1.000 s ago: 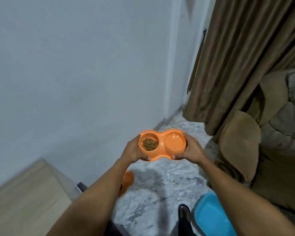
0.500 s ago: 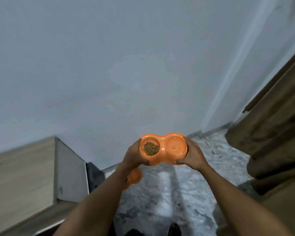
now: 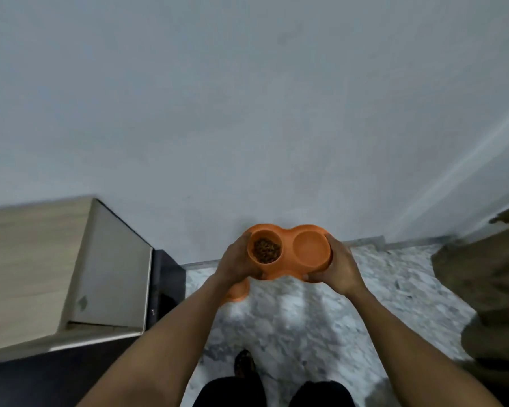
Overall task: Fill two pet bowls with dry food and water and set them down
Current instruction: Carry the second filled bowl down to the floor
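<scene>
Above the grey marbled floor (image 3: 321, 327), I hold the orange plastic double pet bowl (image 3: 288, 251): my left hand (image 3: 237, 261) grips its kibble end, my right hand (image 3: 340, 267) the other end.

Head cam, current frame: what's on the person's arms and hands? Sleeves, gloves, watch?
Nothing worn that shows. The left hand and right hand are ungloved. The left forearm and right forearm are bare to the frame edge, with no sleeve in view. No watch, band or ring is visible, though the picture is soft.
</scene>
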